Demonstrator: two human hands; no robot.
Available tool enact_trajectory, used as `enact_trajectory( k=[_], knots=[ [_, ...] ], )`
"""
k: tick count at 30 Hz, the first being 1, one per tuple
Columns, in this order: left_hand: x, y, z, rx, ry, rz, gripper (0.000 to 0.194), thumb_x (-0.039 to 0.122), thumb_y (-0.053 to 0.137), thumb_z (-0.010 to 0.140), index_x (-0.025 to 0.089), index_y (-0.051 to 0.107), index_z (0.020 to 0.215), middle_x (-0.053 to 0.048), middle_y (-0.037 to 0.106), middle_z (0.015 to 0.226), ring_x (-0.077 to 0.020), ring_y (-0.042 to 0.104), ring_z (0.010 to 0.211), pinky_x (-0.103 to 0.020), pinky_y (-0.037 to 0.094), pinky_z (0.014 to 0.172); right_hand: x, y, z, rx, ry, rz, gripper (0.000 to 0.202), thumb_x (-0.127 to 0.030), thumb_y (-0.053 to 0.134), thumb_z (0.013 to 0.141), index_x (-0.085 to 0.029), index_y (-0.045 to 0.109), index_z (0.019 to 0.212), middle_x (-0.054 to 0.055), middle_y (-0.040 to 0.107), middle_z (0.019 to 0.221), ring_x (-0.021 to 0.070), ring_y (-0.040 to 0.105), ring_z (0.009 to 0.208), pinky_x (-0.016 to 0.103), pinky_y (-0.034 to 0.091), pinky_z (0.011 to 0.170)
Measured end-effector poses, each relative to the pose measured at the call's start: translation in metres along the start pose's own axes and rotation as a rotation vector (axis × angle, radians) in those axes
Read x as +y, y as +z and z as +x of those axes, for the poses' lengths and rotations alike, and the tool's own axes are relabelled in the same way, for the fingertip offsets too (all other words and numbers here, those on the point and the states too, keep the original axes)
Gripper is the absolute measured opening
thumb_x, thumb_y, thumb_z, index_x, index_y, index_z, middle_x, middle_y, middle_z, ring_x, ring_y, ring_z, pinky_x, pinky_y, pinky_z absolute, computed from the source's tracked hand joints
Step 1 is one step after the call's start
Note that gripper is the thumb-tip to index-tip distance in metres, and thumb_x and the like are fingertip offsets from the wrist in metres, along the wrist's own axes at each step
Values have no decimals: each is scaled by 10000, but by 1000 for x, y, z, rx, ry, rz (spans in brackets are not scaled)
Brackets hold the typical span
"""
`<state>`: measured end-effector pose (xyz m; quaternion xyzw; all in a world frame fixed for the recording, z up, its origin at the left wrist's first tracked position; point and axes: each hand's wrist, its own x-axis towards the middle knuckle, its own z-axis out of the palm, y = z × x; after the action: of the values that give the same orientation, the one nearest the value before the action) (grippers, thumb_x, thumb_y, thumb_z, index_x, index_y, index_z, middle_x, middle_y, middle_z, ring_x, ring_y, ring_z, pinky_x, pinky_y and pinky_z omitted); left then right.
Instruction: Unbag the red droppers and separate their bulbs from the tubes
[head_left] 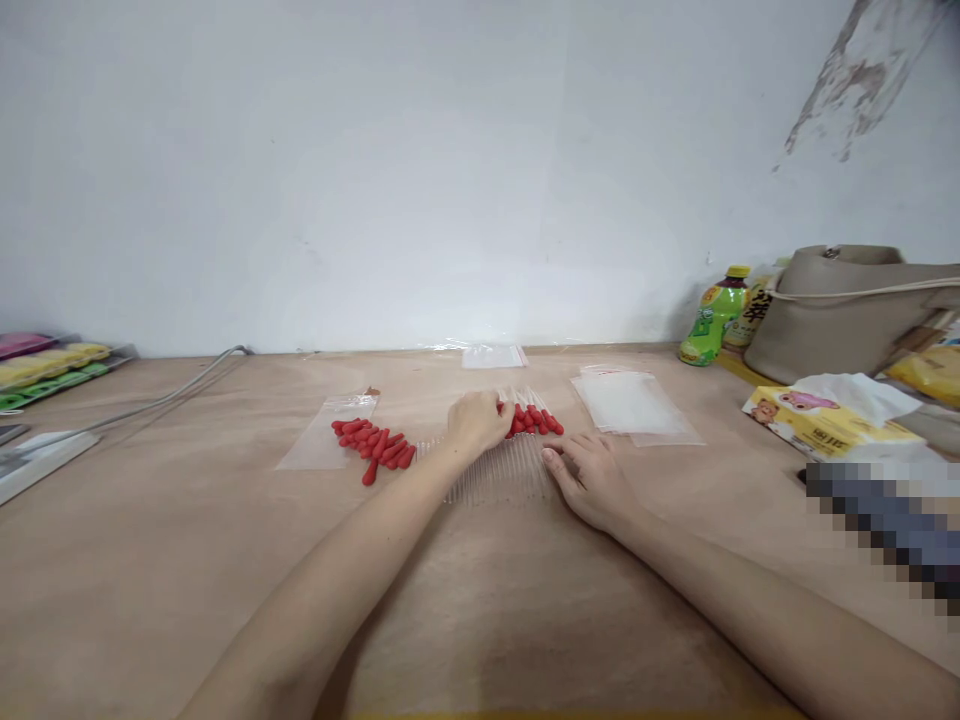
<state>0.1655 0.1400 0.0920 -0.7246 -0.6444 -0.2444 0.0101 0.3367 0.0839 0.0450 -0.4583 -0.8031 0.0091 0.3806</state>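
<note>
My left hand [478, 425] is over the right-hand group of red rubber bulbs [534, 420], its thumb and fingers closed on a bulb at their tips. Thin clear tubes [495, 470] lie side by side in a row below that group, and more tube ends show behind it. My right hand [592, 475] rests on the table at the right end of the row, fingers loosely bent and apart, thumb close to the tubes. Left of the row is a loose pile of red dropper bulbs [375, 445], partly against a clear plastic bag [315, 440].
A stack of clear zip bags [634, 405] lies to the right, another small bag [493, 356] by the wall. Further right are a green bottle [712, 320], a beige handbag [832, 315] and a yellow tissue pack [832, 420]. A grey cable [184, 385] runs at left.
</note>
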Motion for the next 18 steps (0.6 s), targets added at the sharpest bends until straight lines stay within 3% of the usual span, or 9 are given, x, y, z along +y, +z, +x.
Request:
enact_trajectory(
  k=[6, 9, 12, 15, 18],
  knots=[
    [-17, -24, -20, 58, 1, -86, 444, 386, 247, 886, 155, 564, 679, -20, 560, 609, -139, 498, 572, -240, 306, 519, 1, 0, -1, 46, -6, 37, 215, -304, 410, 865, -196, 574, 953, 56, 631, 900, 200, 567, 863, 360, 381, 783],
    [-35, -42, -49, 21, 111, -141, 401, 384, 293, 887, 164, 555, 677, 16, 526, 585, -112, 467, 557, -220, 311, 526, 2, 1, -1, 151, -49, 79, 343, -327, 455, 837, -178, 476, 1144, 102, 557, 1073, 223, 522, 985, 372, 411, 832],
    [-57, -51, -80, 10, 320, -171, 308, 343, 350, 886, 173, 586, 783, 13, 547, 627, -114, 473, 589, -230, 327, 580, 0, 0, -3, 200, -121, 71, 539, -363, 500, 808, -165, 339, 1283, 134, 443, 1219, 242, 426, 1129, 398, 381, 922],
    [-75, -50, -101, 54, 461, -87, 232, 314, 414, 868, 180, 601, 834, -12, 596, 703, -136, 509, 673, -261, 334, 658, -5, -2, -5, 132, -238, 30, 619, -381, 530, 794, -175, 288, 1325, 137, 395, 1282, 248, 382, 1177, 410, 368, 941],
    [-82, -43, -109, 115, 546, -17, 196, 309, 450, 857, 188, 603, 878, -21, 627, 740, -142, 527, 695, -278, 328, 671, -9, -3, -7, 42, -395, -4, 525, -369, 550, 791, -206, 396, 1266, 116, 453, 1254, 239, 420, 1145, 414, 372, 919]
  ],
)
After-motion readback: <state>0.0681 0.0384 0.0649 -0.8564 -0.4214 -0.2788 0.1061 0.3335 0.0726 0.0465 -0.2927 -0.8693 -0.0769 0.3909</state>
